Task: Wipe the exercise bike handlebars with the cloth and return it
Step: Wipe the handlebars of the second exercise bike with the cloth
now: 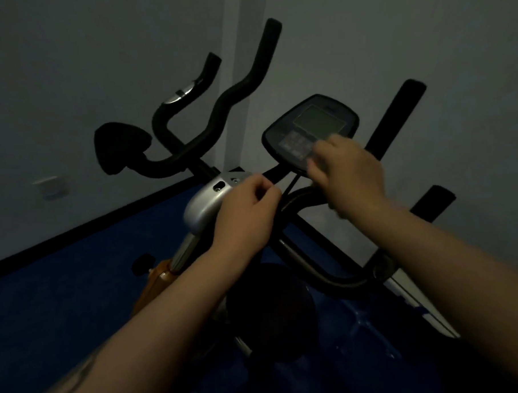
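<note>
Both forearms reach out in a dim, grey-walled room over blue floor (63,294); my left hand (246,214) is clenched by the handlebars (190,146), my right hand (351,174) blurred, grip unclear.

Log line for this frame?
left hand: on handlebar centre | right hand: at console, blurred | cloth: not visible
</note>
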